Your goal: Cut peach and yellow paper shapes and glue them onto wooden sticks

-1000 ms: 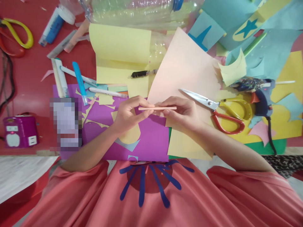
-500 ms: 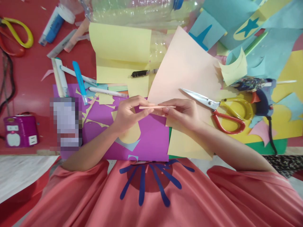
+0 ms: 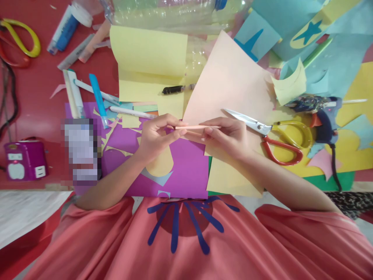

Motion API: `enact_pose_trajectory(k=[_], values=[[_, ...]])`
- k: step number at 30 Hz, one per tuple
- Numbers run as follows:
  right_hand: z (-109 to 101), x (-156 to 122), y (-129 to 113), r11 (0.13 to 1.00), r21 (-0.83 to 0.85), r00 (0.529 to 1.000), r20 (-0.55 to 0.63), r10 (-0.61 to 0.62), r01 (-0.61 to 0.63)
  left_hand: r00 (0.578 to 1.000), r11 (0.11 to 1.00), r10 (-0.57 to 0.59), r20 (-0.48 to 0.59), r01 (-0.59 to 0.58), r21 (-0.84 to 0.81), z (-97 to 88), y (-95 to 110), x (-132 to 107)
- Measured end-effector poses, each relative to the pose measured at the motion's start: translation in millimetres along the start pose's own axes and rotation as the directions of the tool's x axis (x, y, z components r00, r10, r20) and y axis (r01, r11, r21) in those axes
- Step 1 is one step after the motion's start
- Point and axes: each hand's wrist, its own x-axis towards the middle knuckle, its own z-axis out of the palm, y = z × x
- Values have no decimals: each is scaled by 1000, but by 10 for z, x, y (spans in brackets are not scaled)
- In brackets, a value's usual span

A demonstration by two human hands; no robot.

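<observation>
We hold a thin rolled strip of peach paper (image 3: 197, 127) level between both hands, above the near edge of the red table (image 3: 37, 101). Our left hand (image 3: 155, 136) pinches the strip's left end between thumb and curled fingers. Our right hand (image 3: 225, 136) pinches the right half in the same way, with the fingertips closed on it. The strip lies roughly horizontal, over the boundary between the purple sheet (image 3: 180, 167) and the large peach sheet (image 3: 230, 85).

Just to the right of our right hand lie scissors with a red and yellow handle (image 3: 271, 136); their blades rest on the peach sheet and point toward the hands. Farther right lies a blue hot-glue gun (image 3: 320, 116) on yellow paper.

A folded yellow sheet (image 3: 148, 66) lies beyond the hands, with a black marker (image 3: 175, 90) resting on it. To its left lie a blue pen (image 3: 97, 99) and a white pen (image 3: 132, 113), near each other.

Containers: a clear plastic bottle (image 3: 163, 13) with a blue cap lies on its side at the far edge. We cannot tell whether it holds anything. A white and blue tube (image 3: 65, 27) lies at the upper left, near a second pair of scissors with a yellow handle (image 3: 20, 41). A purple power strip (image 3: 25, 161) sits at the left edge.
</observation>
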Motion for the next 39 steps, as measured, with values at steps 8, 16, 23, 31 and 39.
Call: enact_pose_trajectory(k=[8,16,23,31,39], values=[[-4,-4,10,1000,-30,1000,3,5,-5,999,1000,3,-38,-3,-21,14,-2,6],[11,-4,12,1000,18,999,-46,8,-8,998,999,35,-52,-35,0,5,8,27],[-12,9,38,1000,7,998,-64,-11,11,977,975,197,-83,-204,-83,4,-48,35],[-36,14,151,999,43,992,-128,-11,17,980,997,48,-194,-58,-43,-49,-110,65],[-57,-34,188,999,-2,997,-59,-49,49,985,999,54,-163,-54,6,-32,-120,20]])
